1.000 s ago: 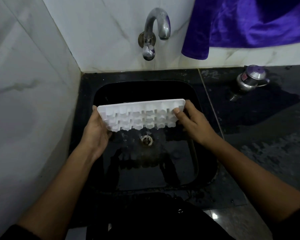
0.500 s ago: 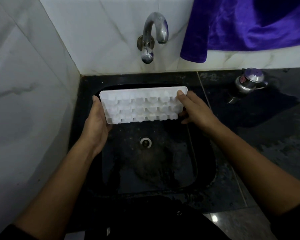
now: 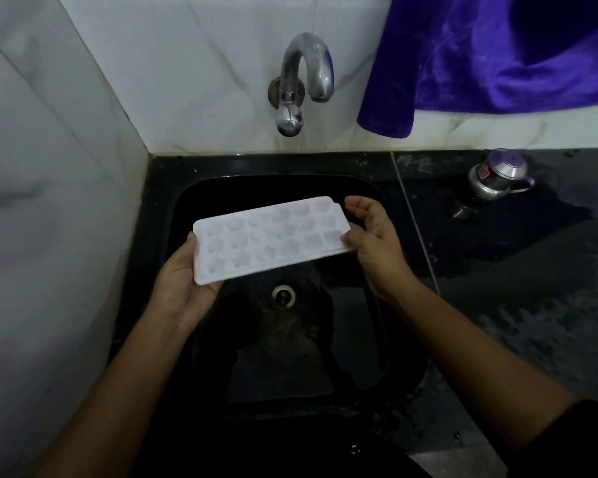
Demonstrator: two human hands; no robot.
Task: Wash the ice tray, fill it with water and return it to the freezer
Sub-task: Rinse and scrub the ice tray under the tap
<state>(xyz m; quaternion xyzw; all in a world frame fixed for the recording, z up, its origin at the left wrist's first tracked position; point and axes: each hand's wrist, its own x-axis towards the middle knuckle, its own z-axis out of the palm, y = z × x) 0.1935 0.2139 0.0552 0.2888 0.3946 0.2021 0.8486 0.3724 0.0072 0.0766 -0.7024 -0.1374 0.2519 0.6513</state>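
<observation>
White ice tray (image 3: 270, 239) gripped w/ both hands (image 3: 183, 281) (image 3: 377, 246) over blk sink (image 3: 359, 339).

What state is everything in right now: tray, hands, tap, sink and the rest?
Ice tray: held above the sink, cavities up, tilted.
Left hand: grips the tray's left end.
Right hand: pinches its right end.
Tap: no water running.
Sink: drain uncovered.
Steel pot: upright, lid on.
Purple cloth: hanging against the wall.
Counter: wet in patches.
</observation>
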